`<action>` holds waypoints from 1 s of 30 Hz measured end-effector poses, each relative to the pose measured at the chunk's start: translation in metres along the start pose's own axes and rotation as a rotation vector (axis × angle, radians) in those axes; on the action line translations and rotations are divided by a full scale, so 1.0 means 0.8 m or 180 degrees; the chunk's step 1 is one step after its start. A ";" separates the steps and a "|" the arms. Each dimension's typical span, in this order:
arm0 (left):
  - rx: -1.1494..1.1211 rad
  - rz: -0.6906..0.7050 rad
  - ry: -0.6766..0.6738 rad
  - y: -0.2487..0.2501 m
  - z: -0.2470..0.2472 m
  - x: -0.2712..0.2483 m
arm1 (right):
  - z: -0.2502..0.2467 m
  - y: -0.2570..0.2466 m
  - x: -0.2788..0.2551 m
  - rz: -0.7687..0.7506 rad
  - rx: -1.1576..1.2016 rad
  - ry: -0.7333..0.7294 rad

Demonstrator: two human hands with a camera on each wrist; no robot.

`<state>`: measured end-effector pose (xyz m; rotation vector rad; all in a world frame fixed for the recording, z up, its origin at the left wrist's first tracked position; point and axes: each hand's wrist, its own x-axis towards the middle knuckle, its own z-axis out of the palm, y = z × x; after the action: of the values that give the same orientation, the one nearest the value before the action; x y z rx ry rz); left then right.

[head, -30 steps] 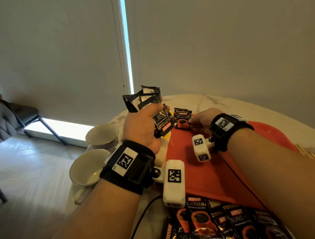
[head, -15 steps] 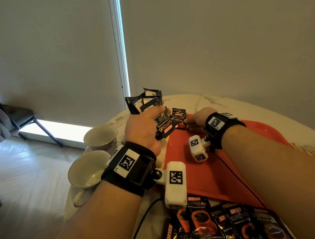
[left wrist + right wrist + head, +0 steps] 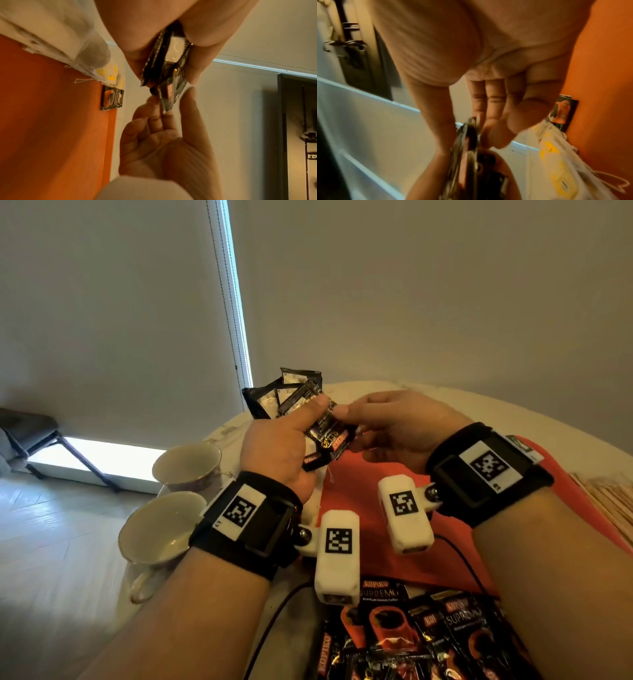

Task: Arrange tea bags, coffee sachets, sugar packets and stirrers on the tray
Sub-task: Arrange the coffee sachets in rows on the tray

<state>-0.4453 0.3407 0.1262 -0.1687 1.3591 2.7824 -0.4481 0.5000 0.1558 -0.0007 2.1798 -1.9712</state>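
Note:
My left hand [image 3: 284, 436] holds a fanned bunch of black coffee sachets [image 3: 281, 395] in the air above the far left corner of the red tray [image 3: 346, 487]. My right hand [image 3: 346, 414] has come up to the bunch and pinches the end of one sachet [image 3: 169, 94] between thumb and fingers. One coffee sachet [image 3: 112, 99] lies flat on the tray near its far edge; both hands hide it in the head view. White tea bags with yellow tags [image 3: 108, 73] lie along the tray's left side.
Two empty cups [image 3: 186, 463] [image 3: 161, 529] stand left of the tray near the table edge. A heap of coffee sachets [image 3: 411, 631] lies at the front of the table. Wooden stirrers [image 3: 609, 505] lie right of the tray.
My right hand has left the sachet it laid on the tray and risen to the bunch in my left hand. The left hand has stayed about where it was.

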 end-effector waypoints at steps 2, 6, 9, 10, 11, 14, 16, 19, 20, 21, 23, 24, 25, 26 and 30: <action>0.0029 0.0058 0.0043 0.000 0.000 -0.002 | 0.004 0.004 -0.004 -0.0171 -0.0164 -0.0054; 0.0014 0.0147 0.0111 -0.001 -0.004 0.002 | 0.002 0.014 -0.001 -0.0479 0.0086 0.0084; -0.0092 0.0142 0.0173 0.001 -0.006 0.004 | -0.008 0.014 0.005 -0.0763 0.0723 0.0184; -0.0075 0.0129 0.0195 0.002 -0.005 0.003 | -0.011 0.014 0.008 -0.0901 0.0845 0.0255; -0.0021 0.0111 0.0208 0.002 -0.006 0.003 | -0.012 0.013 0.011 -0.1058 0.0874 0.0348; 0.0132 -0.0045 -0.0001 -0.001 -0.004 0.000 | -0.008 0.016 0.019 -0.1517 0.0693 0.0613; 0.0157 -0.0116 -0.0186 -0.002 -0.002 0.001 | -0.005 0.019 0.023 -0.1683 0.0564 0.0701; 0.0286 -0.0123 -0.0321 -0.001 -0.002 0.001 | -0.006 0.018 0.022 -0.1733 0.0614 0.0774; 0.0327 -0.0040 -0.0299 -0.001 -0.003 0.002 | -0.007 0.017 0.021 -0.1681 0.0745 0.0760; 0.0368 0.0075 -0.0257 -0.002 -0.004 0.003 | -0.008 0.015 0.020 -0.1590 0.0879 0.0728; 0.0378 0.0291 -0.0326 -0.005 -0.005 0.003 | -0.009 0.014 0.019 -0.1340 0.0978 0.0619; 0.0385 0.0364 -0.0407 -0.007 -0.006 0.003 | -0.010 0.015 0.020 -0.1214 0.0940 0.0566; 0.0423 0.0422 -0.0474 -0.008 -0.006 0.003 | -0.011 0.017 0.021 -0.1114 0.0903 0.0525; 0.0505 0.0486 -0.0501 -0.009 -0.007 0.003 | -0.012 0.017 0.022 -0.1051 0.0923 0.0505; 0.0756 0.0699 -0.0526 -0.011 -0.007 0.005 | -0.016 0.014 0.023 -0.0950 0.1173 0.0592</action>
<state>-0.4484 0.3418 0.1156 0.2263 1.7400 2.6913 -0.4662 0.5111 0.1429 -0.0967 1.9776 -2.6132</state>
